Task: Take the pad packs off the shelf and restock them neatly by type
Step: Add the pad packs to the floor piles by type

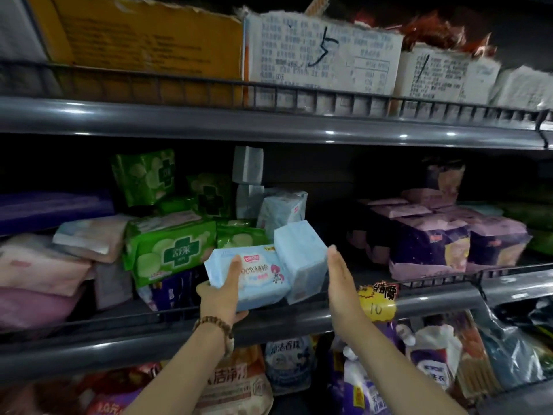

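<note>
Store shelf (299,320): green packs (170,253) left, purple packs (431,247) right. Left hand (223,295) grips blue pack (260,274); right hand (342,283), flat and empty, just beside second blue pack (299,256), likely pairing like types.

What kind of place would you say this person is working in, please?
Most likely a shop or supermarket aisle: tiered grey metal shelves with wire front rails, a yellow price tag on the shelf edge, and stacks of packaged goods such as green pad packs.

Printed pale-blue pad pack (260,274) touches plain blue pack (300,256) at shelf (299,320) front
</note>
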{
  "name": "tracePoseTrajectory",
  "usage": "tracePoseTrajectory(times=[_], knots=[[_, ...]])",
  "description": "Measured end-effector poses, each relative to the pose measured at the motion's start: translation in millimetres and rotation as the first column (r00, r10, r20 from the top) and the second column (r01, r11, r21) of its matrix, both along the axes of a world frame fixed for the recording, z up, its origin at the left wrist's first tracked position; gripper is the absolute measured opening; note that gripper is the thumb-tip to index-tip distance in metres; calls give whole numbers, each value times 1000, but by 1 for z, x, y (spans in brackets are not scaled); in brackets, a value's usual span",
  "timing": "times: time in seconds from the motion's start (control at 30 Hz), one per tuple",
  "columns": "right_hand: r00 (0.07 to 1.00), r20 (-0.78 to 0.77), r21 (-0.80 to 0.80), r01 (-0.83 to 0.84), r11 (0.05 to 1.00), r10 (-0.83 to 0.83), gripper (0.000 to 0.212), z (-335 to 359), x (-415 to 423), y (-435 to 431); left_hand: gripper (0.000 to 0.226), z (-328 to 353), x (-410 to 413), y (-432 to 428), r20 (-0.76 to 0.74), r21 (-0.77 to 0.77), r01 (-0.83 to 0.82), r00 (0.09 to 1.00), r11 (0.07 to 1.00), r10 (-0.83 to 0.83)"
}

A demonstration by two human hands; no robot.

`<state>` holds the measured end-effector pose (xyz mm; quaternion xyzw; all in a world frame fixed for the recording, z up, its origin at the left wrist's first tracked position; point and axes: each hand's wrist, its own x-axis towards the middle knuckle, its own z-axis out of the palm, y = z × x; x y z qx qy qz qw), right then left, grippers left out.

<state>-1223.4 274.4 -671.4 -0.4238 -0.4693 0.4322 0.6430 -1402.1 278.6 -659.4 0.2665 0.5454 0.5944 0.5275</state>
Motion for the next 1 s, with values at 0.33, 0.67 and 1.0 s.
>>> tracePoseTrajectory(times=[0.33, 0.67, 1.0], knots=[[967, -194, -197, -203, 959, 165, 98, -8, -1, 2, 86, -1, -17, -6, -71, 44, 62, 996, 997, -59], [949, 36, -215, -300, 930, 314, 78, 1, -22, -29, 125, -6, -22, -27, -369, 145, 357, 885, 923, -285], [806, -108, -348, -579, 738, 581, 55, -14, -51, -59, 96, -28, -57, -87, -294, 75, 428, 873, 901, -390]])
